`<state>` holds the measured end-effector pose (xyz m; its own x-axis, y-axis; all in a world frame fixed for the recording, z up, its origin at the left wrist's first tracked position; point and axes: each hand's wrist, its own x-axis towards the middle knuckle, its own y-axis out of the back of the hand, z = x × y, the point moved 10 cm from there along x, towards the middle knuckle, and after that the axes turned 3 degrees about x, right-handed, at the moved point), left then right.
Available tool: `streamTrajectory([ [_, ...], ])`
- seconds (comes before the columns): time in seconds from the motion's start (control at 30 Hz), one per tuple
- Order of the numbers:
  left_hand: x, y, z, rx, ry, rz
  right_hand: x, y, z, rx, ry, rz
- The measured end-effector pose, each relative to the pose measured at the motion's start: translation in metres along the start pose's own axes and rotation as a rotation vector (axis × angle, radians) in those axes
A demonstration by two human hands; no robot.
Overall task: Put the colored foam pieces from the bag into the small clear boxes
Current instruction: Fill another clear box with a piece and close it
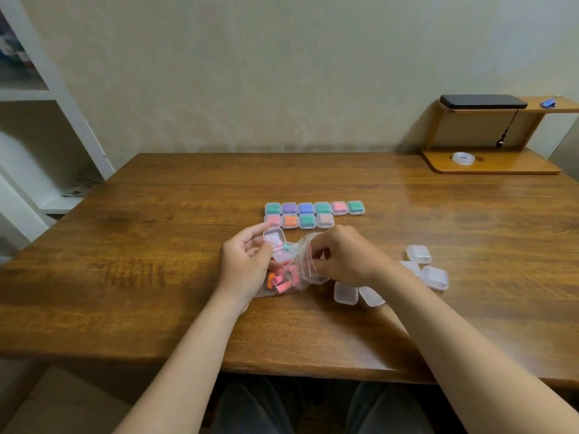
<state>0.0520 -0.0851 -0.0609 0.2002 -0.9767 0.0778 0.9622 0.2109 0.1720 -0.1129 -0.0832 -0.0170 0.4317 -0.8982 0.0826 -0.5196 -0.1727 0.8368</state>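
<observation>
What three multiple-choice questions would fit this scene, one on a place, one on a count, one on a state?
1. Where do the empty boxes lie?
A. right of the bag
B. left of the bag
C. on the shelf

2. How many filled boxes are in the back row?
A. four
B. six
C. eight

3. What is the left hand doing?
A. lying flat
B. holding tape
C. holding a box

Answers:
1 A, they lie scattered on the bag's right.
2 B, six stand side by side.
3 C, its fingers curl round a clear box.
</observation>
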Motion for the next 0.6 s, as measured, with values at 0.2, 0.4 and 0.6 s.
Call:
streamTrajectory([
  [0.2,0.000,0.000,-0.003,-0.027,-0.006,0.001,0.006,-0.011,0.000,-0.027,-0.022,-0.029],
  [0.4,-0.001,0.000,-0.002,-0.029,-0.026,-0.004,0.008,-0.017,0.000,-0.099,-0.081,-0.046],
  [0.6,-0.001,0.001,-0.004,-0.020,-0.034,-0.006,0.007,-0.018,-0.003,-0.081,-0.111,-0.117],
])
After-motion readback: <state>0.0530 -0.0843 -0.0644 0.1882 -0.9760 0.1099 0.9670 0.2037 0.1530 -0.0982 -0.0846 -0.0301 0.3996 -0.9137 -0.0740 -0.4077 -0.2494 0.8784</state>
